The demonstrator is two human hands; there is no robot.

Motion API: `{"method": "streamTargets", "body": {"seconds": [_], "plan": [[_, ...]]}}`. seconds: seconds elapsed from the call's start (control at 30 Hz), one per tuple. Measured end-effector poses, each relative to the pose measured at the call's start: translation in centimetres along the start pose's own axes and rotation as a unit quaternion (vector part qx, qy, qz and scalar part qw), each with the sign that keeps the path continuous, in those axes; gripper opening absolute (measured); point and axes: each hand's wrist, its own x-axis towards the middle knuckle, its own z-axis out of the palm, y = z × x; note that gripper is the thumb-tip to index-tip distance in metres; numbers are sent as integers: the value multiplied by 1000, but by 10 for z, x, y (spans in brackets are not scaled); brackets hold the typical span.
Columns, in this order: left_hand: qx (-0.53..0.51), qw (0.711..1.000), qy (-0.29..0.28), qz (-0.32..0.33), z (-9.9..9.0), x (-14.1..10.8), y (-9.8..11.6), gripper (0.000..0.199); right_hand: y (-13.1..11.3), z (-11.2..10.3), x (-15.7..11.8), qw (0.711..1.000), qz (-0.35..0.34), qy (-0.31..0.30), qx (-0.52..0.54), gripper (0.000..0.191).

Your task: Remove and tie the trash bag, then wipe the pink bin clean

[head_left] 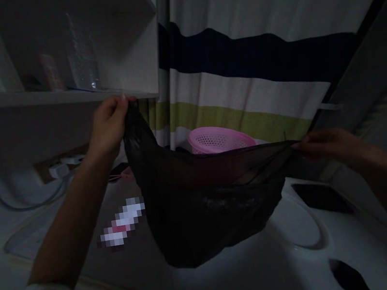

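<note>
A thin black plastic bag (204, 212) hangs stretched between my two hands above the white desk. My left hand (109, 124) pinches its upper left corner, just below the shelf edge. At the far right my right hand (329, 143) grips the other corner of the rim between thumb and fingers. The bag's top edge sags between the hands, and its body droops with nothing visible inside. Behind it stands a pink perforated basket (219, 136), its lower part covered by the bag but faintly showing through.
A shelf unit (120, 53) with a clear bottle (82, 59) juts out at upper left. Plugs (59, 168) sit in a socket strip below. On the white desk (243, 274) lie a blurred-out item (123, 222) and a dark flat object (321, 197). A striped curtain (241, 73) hangs behind.
</note>
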Motion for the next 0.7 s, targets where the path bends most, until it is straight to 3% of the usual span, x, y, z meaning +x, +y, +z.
{"method": "streamTargets", "body": {"seconds": [0.07, 0.17, 0.23, 0.3, 0.37, 0.43, 0.5, 0.57, 0.7], "plan": [[-49, 996, -49, -56, 11, 3, -6, 45, -11, 6, -4, 998, 40, -48, 30, 35], [-35, 994, -70, -70, 8, -8, -17, 49, -1, 16, -22, 992, 61, -42, 104, 34], [22, 997, -57, -43, -11, -22, -28, 54, 26, 22, -40, 985, 44, 12, 165, 38], [52, 996, -50, -46, -36, -40, -43, 64, 61, 32, -59, 977, 2, -3, 214, 56], [-2, 992, -74, -102, -57, -61, -59, 68, 94, 48, -75, 965, -21, -16, 260, 75], [-80, 988, -46, -125, -68, -83, -74, 60, 116, 67, -83, 959, -11, -55, 278, 82], [-135, 983, -56, -112, -67, -104, -83, 55, 123, 85, -83, 955, -7, -91, 281, 86], [-138, 977, -124, -106, -58, -120, -85, 64, 120, 100, -77, 960, -5, -92, 263, 84], [-104, 967, -200, -120, -26, -138, -65, 77, 102, 121, -60, 962, 11, 8, 273, 78]]}}
